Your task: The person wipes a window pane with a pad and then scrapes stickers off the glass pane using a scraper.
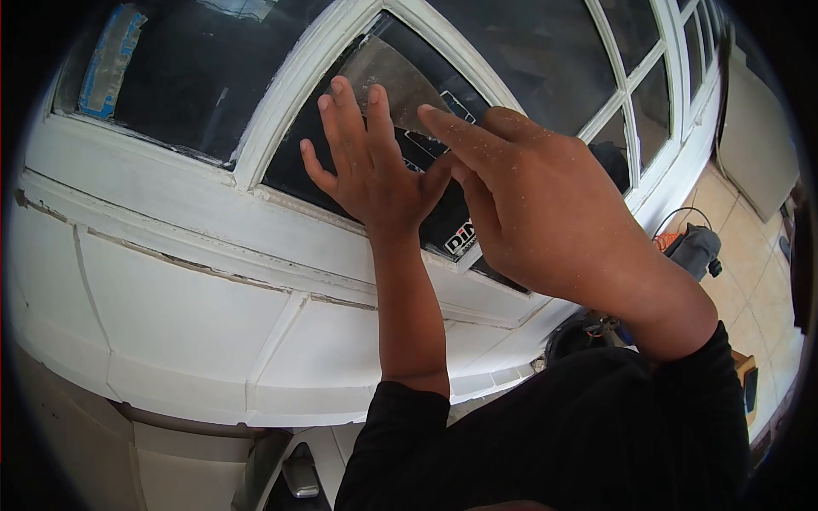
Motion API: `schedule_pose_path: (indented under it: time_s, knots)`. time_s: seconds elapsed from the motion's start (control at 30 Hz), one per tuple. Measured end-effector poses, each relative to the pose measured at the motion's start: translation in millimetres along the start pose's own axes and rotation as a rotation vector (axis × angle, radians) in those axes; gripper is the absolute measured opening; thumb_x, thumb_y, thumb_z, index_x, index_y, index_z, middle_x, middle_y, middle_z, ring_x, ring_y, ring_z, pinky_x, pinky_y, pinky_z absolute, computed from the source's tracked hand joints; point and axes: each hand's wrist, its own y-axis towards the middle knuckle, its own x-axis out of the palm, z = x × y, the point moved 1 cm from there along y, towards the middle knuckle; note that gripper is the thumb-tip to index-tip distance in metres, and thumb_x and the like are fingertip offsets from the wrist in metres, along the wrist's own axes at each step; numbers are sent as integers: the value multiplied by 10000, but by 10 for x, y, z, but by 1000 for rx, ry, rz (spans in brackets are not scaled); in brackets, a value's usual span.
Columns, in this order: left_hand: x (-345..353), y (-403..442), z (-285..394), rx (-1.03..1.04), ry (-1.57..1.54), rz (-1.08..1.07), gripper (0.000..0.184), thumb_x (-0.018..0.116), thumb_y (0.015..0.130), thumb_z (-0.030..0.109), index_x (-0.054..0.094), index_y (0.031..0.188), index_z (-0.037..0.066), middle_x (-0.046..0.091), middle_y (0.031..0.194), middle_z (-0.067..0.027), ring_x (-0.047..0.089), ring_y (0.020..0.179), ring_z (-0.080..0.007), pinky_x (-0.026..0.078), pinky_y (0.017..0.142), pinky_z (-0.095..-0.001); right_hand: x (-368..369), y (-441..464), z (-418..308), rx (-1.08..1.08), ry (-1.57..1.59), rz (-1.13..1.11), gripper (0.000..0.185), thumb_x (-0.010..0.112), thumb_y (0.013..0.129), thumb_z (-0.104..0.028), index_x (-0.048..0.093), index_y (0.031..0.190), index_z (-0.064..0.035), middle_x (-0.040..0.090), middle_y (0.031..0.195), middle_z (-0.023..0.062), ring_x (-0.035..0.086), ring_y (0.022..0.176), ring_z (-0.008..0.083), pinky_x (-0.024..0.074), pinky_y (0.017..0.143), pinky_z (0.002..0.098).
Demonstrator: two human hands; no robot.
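My left hand point(371, 166) is raised in front of a dark window pane point(294, 162), palm toward the glass and fingers spread, holding nothing. Nearer the camera, my right hand point(532, 192) has its index finger stretched out toward the upper left. Its thumb and other fingers are bent beside my left thumb, and whether they touch it or pinch something is hidden. Small pale specks dot the back of my right hand. Behind the hands, a greyish patch point(396, 72) and a white-lettered sticker point(461, 239) show on the pane.
White window frames point(264, 119) run across the view above a white panelled wall point(187, 315). Blue tape point(111, 64) edges a strip on the left pane. At the right, a dark grey item point(692, 249) lies on the tiled floor point(750, 281) near a leaning board point(754, 132).
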Motion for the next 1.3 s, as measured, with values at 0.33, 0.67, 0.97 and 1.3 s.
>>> schedule_pose_path:
  time_s: [0.33, 0.67, 0.97, 1.3]
  knots:
    - [46, -54, -57, 65, 7, -26, 1019, 288, 896, 882, 331, 1583, 131, 373, 1621, -220, 412, 1481, -341, 128, 1153, -622, -80, 52, 32, 24, -15, -28, 428, 590, 938, -16, 618, 1365, 2, 660, 887, 185, 665, 726, 322, 537, 663, 416]
    - [41, -35, -52, 71, 46, -53, 1044, 301, 897, 879, 279, 1602, 109, 363, 1627, -222, 403, 1488, -334, 129, 1151, -623, -89, 74, 28, 28, 1, -27, 428, 594, 927, -11, 620, 1353, 27, 656, 862, 191, 668, 725, 315, 538, 670, 413]
    - [33, -42, -56, 84, 37, -64, 1065, 317, 881, 893, 280, 1602, 111, 386, 1621, -202, 388, 1495, -333, 118, 1147, -636, -102, 72, 40, 22, -6, -3, 421, 581, 933, -12, 628, 1350, 21, 657, 859, 190, 664, 736, 324, 535, 712, 431]
    - [18, -29, -35, 60, 22, -99, 1079, 314, 867, 909, 305, 1592, 110, 402, 1623, -165, 363, 1508, -325, 108, 1143, -644, -140, 78, 42, 62, 28, -10, 403, 572, 949, -21, 639, 1344, 23, 654, 837, 192, 659, 741, 327, 530, 714, 430]
